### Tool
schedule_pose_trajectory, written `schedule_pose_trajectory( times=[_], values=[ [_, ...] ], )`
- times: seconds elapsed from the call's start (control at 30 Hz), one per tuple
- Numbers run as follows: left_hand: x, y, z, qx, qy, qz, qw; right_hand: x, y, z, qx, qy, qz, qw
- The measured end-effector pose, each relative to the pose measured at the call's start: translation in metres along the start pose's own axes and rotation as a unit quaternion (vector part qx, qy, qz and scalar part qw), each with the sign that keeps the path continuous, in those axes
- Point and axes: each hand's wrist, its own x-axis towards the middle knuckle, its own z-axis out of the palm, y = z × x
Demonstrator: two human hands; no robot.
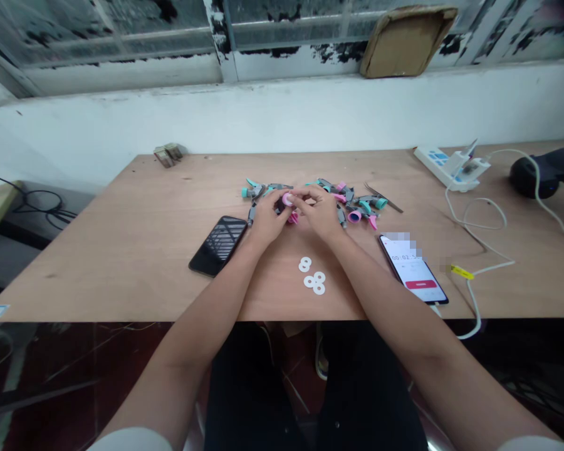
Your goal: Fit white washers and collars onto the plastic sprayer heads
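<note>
My left hand (267,219) and my right hand (318,212) meet over the middle of the wooden table (122,250). Both pinch a small pink plastic part (287,199) between their fingertips. Behind and to the right of the hands lies a pile of small teal, grey and pink plastic parts (352,203). Several white washers (313,275) lie on the table just in front of my wrists.
A dark phone (219,245) lies left of my hands, and a phone showing a timer (412,268) lies on the right with a white cable (479,250). A white power strip (451,166) and a black device (545,172) sit at the far right. Tweezers (383,197) lie beside the pile.
</note>
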Motion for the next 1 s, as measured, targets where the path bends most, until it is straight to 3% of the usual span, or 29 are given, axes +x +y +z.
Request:
schedule_pose_trajectory(
  times=[0.1,0.23,0.5,0.7,0.87,1.0],
  values=[
    [-0.001,-0.002,0.002,-0.040,-0.010,-0.006,0.999,0.000,0.004,0.001,0.026,0.017,0.031,0.999],
    [-0.001,-0.005,0.004,-0.051,-0.033,-0.003,0.998,-0.001,0.005,0.003,0.065,-0.035,0.081,0.994],
    [0.000,-0.001,0.001,-0.060,-0.072,0.018,0.995,-0.001,0.010,0.002,0.075,-0.047,0.063,0.994],
    [0.003,0.006,-0.003,-0.016,-0.054,0.018,0.998,0.002,0.017,-0.001,0.080,-0.067,0.051,0.993],
    [0.005,0.009,-0.006,0.009,-0.071,0.051,0.996,0.001,0.014,-0.002,0.036,-0.056,0.021,0.998],
    [0.004,0.013,-0.007,0.026,-0.078,0.040,0.996,-0.001,0.010,-0.002,-0.007,-0.039,-0.001,0.999]
  ],
)
